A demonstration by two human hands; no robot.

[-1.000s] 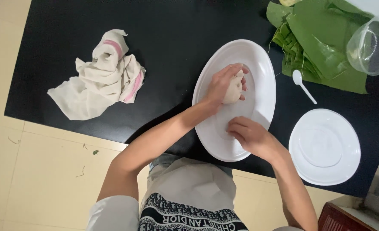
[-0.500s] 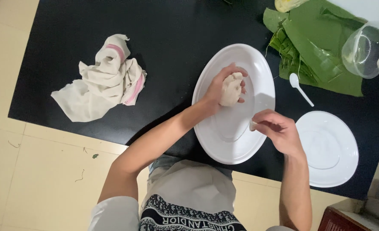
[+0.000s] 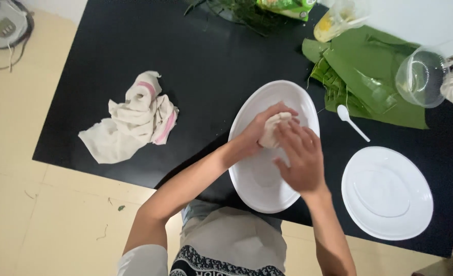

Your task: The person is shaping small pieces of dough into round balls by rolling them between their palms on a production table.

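The pale lump of dough (image 3: 276, 129) sits in the upper part of the large white oval dish (image 3: 257, 184), and its long axis seems to run up the dish, roughly along the dish's own length, though the hands hide most of it. The left hand (image 3: 254, 132) cups the lump from its left side, grip closed around it. The right hand (image 3: 298, 158), which half a second ago hung over the dish's right rim apart from the dough, now lies across the lump with fingers (image 3: 288, 134) spread on its top; its grip is flat and apart, pressing rather than clasping. The dish's long axis points up and slightly right on the black worktop (image 3: 201, 56). Just right of it lies a white plastic spoon (image 3: 352, 121), bowl toward the green leaves (image 3: 369, 76). A smaller white plate (image 3: 387, 193) rests lower right, a clear upturned bowl (image 3: 421, 77) sits on the leaves, and a crumpled cream cloth with a pink stripe (image 3: 134, 118) lies well apart to the left
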